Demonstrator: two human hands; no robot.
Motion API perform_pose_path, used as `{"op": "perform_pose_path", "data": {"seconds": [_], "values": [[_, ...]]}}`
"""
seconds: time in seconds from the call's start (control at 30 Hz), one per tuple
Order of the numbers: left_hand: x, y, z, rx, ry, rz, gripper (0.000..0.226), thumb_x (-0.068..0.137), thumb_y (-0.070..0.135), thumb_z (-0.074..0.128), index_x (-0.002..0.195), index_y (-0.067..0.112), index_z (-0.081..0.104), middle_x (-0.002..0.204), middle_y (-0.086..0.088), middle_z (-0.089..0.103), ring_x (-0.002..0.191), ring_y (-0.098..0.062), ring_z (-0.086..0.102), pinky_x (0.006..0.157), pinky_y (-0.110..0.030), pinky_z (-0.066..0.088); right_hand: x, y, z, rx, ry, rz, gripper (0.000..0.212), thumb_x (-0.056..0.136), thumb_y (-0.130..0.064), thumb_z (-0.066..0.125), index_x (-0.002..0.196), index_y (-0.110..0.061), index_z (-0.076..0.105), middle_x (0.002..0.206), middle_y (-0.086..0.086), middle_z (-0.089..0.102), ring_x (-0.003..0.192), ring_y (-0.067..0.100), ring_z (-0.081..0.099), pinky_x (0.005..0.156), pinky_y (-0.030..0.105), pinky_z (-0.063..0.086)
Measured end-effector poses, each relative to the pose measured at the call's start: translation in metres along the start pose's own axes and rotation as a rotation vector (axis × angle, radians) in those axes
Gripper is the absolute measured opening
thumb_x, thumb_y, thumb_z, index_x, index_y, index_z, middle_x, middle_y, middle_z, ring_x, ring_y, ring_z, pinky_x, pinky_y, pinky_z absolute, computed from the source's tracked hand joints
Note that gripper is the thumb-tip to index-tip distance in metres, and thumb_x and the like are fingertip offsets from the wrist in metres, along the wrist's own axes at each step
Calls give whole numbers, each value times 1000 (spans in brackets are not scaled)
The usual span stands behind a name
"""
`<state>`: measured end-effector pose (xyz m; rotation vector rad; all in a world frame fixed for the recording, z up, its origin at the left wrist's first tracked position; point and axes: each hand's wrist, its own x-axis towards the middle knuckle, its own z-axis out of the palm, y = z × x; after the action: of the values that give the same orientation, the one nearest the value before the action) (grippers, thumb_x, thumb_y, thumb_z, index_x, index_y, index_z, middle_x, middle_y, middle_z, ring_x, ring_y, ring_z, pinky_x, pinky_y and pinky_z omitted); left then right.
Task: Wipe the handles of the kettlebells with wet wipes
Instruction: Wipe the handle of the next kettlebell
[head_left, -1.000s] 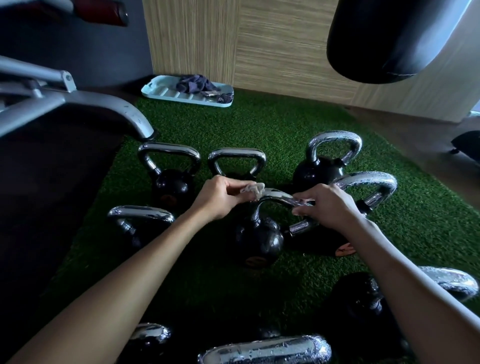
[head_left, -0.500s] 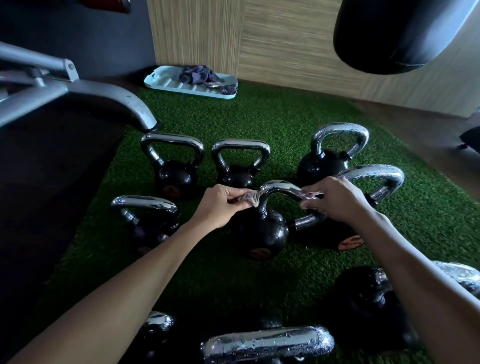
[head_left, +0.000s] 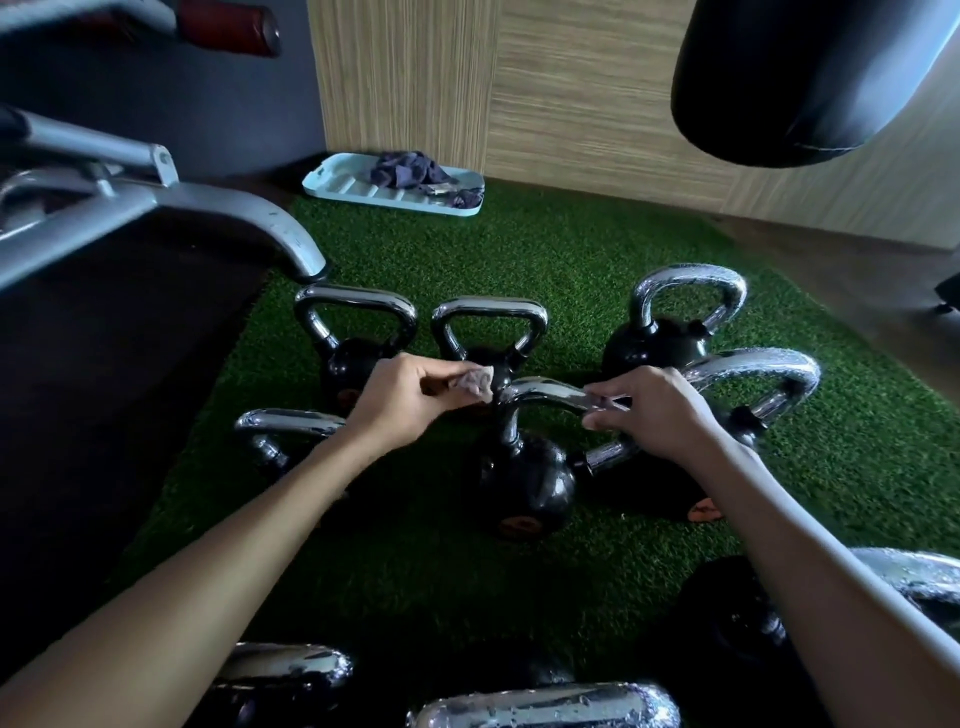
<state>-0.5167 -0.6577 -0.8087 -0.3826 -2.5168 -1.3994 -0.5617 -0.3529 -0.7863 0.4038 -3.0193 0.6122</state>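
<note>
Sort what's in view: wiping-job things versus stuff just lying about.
Job: wet wipe pinched in left hand; centre kettlebell handle gripped by right hand; surrounding kettlebells.
Lying about: pale tray holding dark cloth; punching bag; grey machine frame.

Left hand (head_left: 400, 400) pinches a wet wipe (head_left: 475, 382) beside the middle kettlebell handle (head_left: 545, 392), which the right hand (head_left: 660, 410) grips.

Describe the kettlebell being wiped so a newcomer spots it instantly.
On the green turf mat stand black kettlebells with chrome handles. Take the central kettlebell. Only its handle is touched: the right hand grips it, the left hand pinches a crumpled grey wipe against it.
</note>
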Motion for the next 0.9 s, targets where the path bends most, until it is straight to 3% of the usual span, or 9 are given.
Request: {"op": "perform_pose_path", "data": {"seconds": [0.1, 0.17, 0.3, 0.43, 0.57, 0.67, 0.77, 0.83, 0.9], "values": [[3, 2, -17, 25, 43, 95, 36, 79, 23, 85, 114, 21, 78, 119, 10, 73, 112, 7, 65, 104, -18, 47, 3, -23, -4, 28, -68, -45, 37, 74, -51, 84, 108, -41, 77, 95, -20, 72, 88, 9, 67, 74, 25, 52], [4, 0, -23, 71, 62, 136, 36, 80, 23, 84, 115, 23, 77, 129, 9, 69, 117, 10, 60, 108, -16, 41, 3, -42, 0, 18, -78, -70, 42, 74, -55, 83, 114, -45, 74, 97, -20, 71, 89, 8, 65, 70, 23, 48], [0, -1, -28, 77, 51, 160, 38, 79, 31, 82, 116, 28, 76, 141, 6, 61, 113, 13, 58, 103, -8, 38, 7, -73, 9, 47, -90, -99, 51, 68, -59, 85, 116, -46, 73, 107, -18, 75, 98, 5, 68, 82, 23, 50], [1, 10, -28, 97, 33, 200, 36, 81, 28, 82, 116, 36, 76, 149, 10, 52, 112, 13, 47, 100, -4, 32, -6, -89, -1, 638, -149, -55, 70, 65, -55, 87, 129, -35, 67, 113, -17, 75, 110, 0, 67, 104, 29, 49], [11, 22, -22, 77, -10, 260, 36, 82, 30, 80, 117, 36, 76, 153, 12, 47, 118, -4, 47, 104, -11, 34, -18, -101, 3, 945, -229, -125, 40, 81, -26, 81, 119, -17, 75, 111, 3, 77, 112, 20, 71, 107, 36, 49], [17, 26, -23, 91, -38, 282, 47, 75, 40, 80, 122, 40, 72, 155, 12, 44, 118, -12, 50, 105, -23, 42, -26, -102, 4, 1075, -201, -82, 34, 78, -13, 82, 112, -10, 78, 108, 8, 78, 108, 22, 72, 105, 36, 51], [23, 24, -35, 140, -185, 257, 70, 66, 51, 85, 132, 46, 63, 155, 18, 42, 126, -6, 50, 103, -22, 40, -32, -91, 2, 940, -26, 55, 37, 72, -19, 90, 107, -17, 80, 97, -1, 80, 98, 15, 75, 99, 36, 56], [30, 21, -44, 307, -318, 233, 79, 63, 60, 86, 137, 53, 56, 148, 22, 46, 129, -6, 47, 106, -31, 39, -39, -80, 4, 639, 228, 179, 37, 68, -29, 93, 103, -28, 81, 87, -14, 78, 84, 2, 73, 82, 22, 57], [37, 18, -51, 460, -487, 130, 85, 64, 59, 86, 140, 59, 48, 134, 30, 53, 120, -4, 49, 100, -32, 42, -49, -74, 10, 328, 415, 167, 31, 72, -32, 88, 102, -34, 80, 86, -19, 77, 78, -1, 68, 67, 15, 49]]}}
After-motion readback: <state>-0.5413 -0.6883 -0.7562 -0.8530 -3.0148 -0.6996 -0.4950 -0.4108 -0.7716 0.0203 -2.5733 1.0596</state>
